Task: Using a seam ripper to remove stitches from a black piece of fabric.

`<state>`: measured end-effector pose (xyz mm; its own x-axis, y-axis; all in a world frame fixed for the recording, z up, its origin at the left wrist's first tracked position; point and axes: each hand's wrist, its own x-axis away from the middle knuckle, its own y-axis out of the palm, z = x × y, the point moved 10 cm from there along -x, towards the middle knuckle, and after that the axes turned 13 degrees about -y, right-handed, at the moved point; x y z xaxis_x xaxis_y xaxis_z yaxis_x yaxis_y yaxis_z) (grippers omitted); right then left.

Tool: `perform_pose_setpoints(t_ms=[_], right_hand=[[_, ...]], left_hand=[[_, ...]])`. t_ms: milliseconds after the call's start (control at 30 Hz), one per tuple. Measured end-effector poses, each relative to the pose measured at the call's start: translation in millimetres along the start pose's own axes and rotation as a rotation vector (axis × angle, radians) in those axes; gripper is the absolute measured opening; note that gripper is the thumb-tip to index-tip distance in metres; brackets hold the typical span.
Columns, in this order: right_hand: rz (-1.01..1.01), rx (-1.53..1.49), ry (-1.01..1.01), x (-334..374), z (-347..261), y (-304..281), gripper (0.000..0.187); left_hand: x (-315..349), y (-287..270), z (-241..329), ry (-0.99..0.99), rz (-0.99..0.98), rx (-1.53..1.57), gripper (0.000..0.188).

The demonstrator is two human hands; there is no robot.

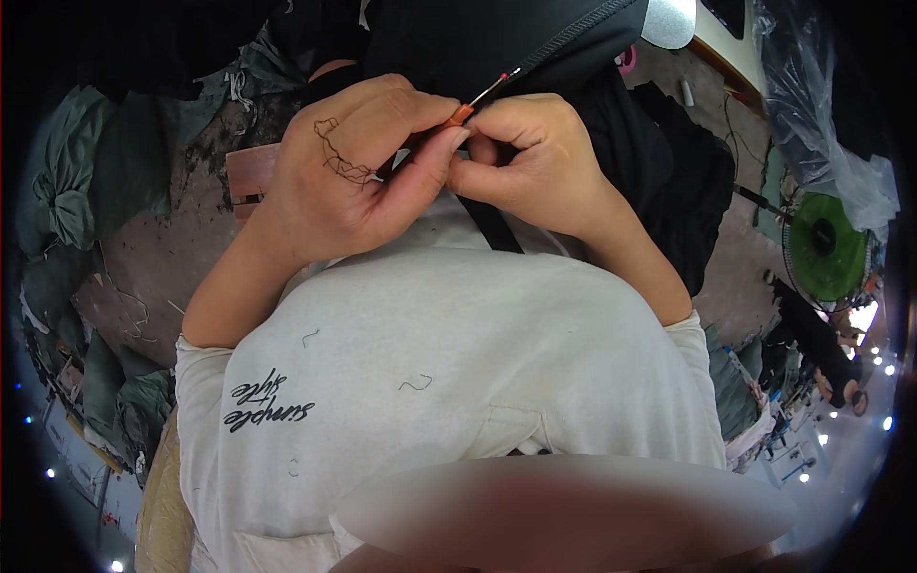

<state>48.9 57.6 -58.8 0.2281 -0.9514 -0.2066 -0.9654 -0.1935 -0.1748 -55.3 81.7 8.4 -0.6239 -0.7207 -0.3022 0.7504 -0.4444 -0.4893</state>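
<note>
My left hand (358, 167) and my right hand (530, 162) meet close in front of my chest over a black garment (478, 43). Between the fingers of both hands is a small tool with an orange handle and a thin metal tip (478, 100), pointing up and to the right at the garment's stitched seam (583, 29). My left thumb presses on the handle, and my right fingers pinch the black fabric beside it. A loose dark thread lies across the back of my left hand. A black strap (492, 224) hangs down between my hands.
More black fabric (688, 181) is piled at the right. Grey-green cloth bundles (67, 191) lie on the floor at the left. A green fan (826, 248) stands at the right, with clear plastic sheeting (812, 105) above it. A brown wooden stool edge (250, 177) shows beside my left wrist.
</note>
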Motion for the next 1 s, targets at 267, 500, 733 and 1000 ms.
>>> perform_pose_setpoints(t_ms=[267, 500, 733, 1000], right_hand=[[-0.02, 0.061, -0.035, -1, -3, -2, 0.022], [-0.036, 0.103, -0.078, -2, -5, -3, 0.015], [-0.058, 0.042, 0.001, 0, -4, -4, 0.006], [-0.073, 0.029, -0.017, 1, 0, -2, 0.008]], left_hand=[[-9, 2, 1, -0.017, 0.002, 0.021, 0.018], [-20, 5, 4, -0.006, -0.024, -0.006, 0.019], [-29, 9, 6, 0.0, -0.015, 0.012, 0.016], [-41, 13, 9, -0.044, -0.022, 0.007, 0.015]])
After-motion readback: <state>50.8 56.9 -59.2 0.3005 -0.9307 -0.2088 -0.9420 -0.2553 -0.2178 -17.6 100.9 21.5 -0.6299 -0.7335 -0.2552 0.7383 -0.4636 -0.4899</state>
